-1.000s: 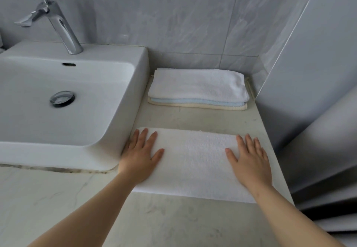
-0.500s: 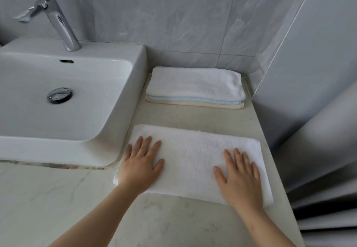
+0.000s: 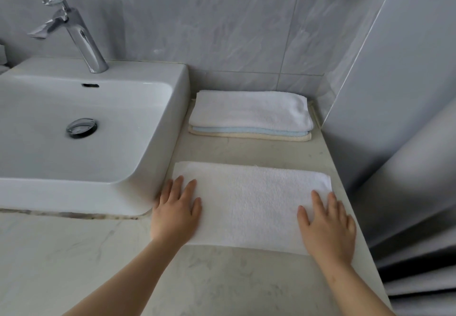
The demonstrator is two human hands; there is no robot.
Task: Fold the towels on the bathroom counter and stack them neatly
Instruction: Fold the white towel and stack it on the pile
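Observation:
A white towel [image 3: 249,202], folded into a flat rectangle, lies on the marble counter [image 3: 222,278] right of the sink. My left hand [image 3: 176,213] presses flat on its left end, fingers straight. My right hand [image 3: 327,228] lies flat on its right end, fingers spread. Behind it, against the back wall, sits a stack of three folded towels [image 3: 250,115]: white on top, pale blue in the middle, cream at the bottom.
A white basin [image 3: 153,147] with a chrome faucet [image 3: 79,36] fills the left side, its corner touching the towel's left edge. Grey tiled walls close the back and right. The counter's right edge [image 3: 365,239] drops off beside my right hand.
Both hands slid apart along the towel, the right one out to the right end, the left one to the left edge. The towel lies flatter.

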